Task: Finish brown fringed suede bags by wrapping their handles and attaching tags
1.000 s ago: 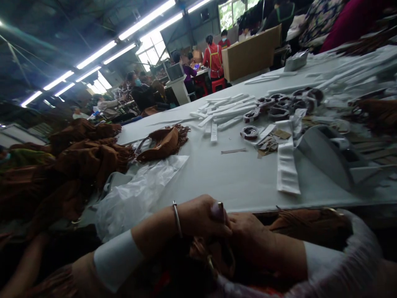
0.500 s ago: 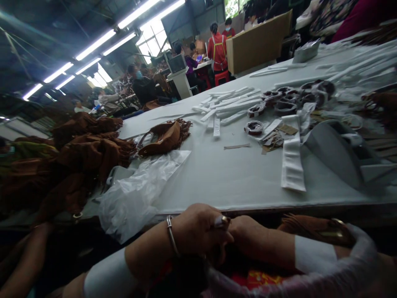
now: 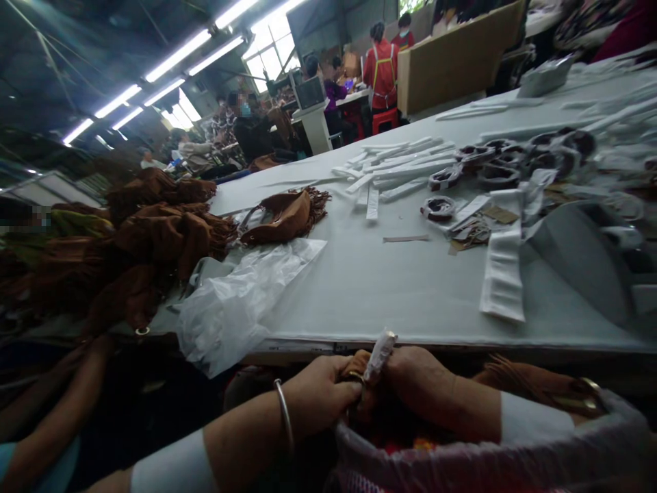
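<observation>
right hand [image 3: 423, 380] near blurred red-yellow print [image 3: 423, 444]

Interior, dim, cool cast. Light: ceiling tubes [image 3: 178, 56], slanting rows, glaring; window [image 3: 272, 44], blown out. Worktop [image 3: 349, 287]: pale, evenly lit. Plastic bag [image 3: 230, 294]: soft sheen. Brown heap [image 3: 159, 233]: folds in shadow. Left hand [image 3: 321, 397], right hand [image 3: 418, 380]: lit above, shaded beneath. Area under worktop: near black. Grey dispenser [image 3: 580, 253], right margin: blurred, stretched. Background: soft, pixelated patches.
</observation>
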Demonstrator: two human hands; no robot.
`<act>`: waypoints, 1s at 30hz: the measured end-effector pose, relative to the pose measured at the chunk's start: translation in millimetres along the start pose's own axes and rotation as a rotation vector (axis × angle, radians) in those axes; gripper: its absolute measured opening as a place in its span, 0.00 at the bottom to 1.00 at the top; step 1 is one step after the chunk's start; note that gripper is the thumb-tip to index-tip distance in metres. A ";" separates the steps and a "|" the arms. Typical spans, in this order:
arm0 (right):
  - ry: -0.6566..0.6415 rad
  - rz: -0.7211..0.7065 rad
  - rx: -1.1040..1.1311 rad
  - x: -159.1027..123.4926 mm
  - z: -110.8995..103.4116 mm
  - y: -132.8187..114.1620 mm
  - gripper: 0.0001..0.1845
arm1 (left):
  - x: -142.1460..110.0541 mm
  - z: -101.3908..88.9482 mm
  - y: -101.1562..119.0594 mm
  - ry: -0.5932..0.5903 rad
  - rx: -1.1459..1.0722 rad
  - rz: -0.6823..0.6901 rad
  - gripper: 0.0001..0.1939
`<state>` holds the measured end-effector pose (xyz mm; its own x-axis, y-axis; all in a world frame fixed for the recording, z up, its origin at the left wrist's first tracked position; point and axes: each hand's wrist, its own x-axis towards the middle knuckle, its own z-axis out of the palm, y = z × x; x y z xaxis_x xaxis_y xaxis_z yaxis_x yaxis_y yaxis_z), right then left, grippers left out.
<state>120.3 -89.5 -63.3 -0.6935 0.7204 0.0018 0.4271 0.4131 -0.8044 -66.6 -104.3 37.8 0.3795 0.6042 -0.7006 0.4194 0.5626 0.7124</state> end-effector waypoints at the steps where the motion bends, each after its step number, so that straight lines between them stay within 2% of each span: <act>1: -0.006 -0.001 0.006 -0.1 -0.2 -0.6 0.11 | 0.2 1.8 -2.2 -0.011 -0.045 -0.024 0.13; 3: -0.006 -0.029 0.056 -0.1 -1.2 -3.1 0.11 | -0.5 4.7 -3.7 -0.015 -0.086 -0.075 0.10; 7: -0.012 -0.096 0.117 -4.5 -8.2 -10.1 0.14 | -2.0 9.8 -4.0 0.095 -0.100 -0.113 0.11; 9: -0.001 -0.175 0.151 -9.6 -15.4 -13.4 0.16 | -2.2 11.6 -5.4 0.133 -0.113 -0.129 0.12; 12: 0.059 -0.320 0.163 -13.9 -23.6 -16.7 0.24 | -1.7 11.2 -8.8 0.152 -0.076 -0.068 0.12; 14: 0.021 -0.373 0.140 -10.6 -20.9 -16.3 0.34 | -0.1 9.2 -11.8 0.171 -0.015 -0.006 0.10; 15: 0.002 -0.376 0.122 -7.2 -16.5 -15.1 0.35 | 1.1 8.1 -13.5 0.185 0.018 0.008 0.09; 16: 0.003 -0.366 0.105 -3.1 -10.6 -13.4 0.32 | 2.6 7.1 -15.4 0.198 0.050 0.008 0.09; 18: 0.086 -0.359 0.092 4.8 1.7 -10.0 0.20 | 5.8 5.6 -19.0 0.230 0.105 -0.025 0.07; 21: 0.142 -0.399 0.188 9.7 9.2 -8.9 0.14 | 8.6 4.4 -21.7 0.290 0.165 -0.083 0.06; 23: 0.074 -0.422 0.257 8.4 5.2 -10.0 0.21 | 8.1 3.6 -20.5 0.297 0.176 -0.061 0.05; 26: -0.012 -0.419 0.232 6.3 -1.6 -8.6 0.30 | 5.7 2.8 -16.6 0.244 0.180 0.022 0.08; 30: 0.015 -0.437 0.195 8.5 1.2 -3.3 0.30 | 4.9 2.1 -16.5 0.207 0.172 0.015 0.11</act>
<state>112.3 -85.4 -61.3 -0.7745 0.5114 0.3723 -0.0207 0.5678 -0.8229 -69.9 -111.9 22.5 0.2174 0.7240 -0.6547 0.5555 0.4597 0.6929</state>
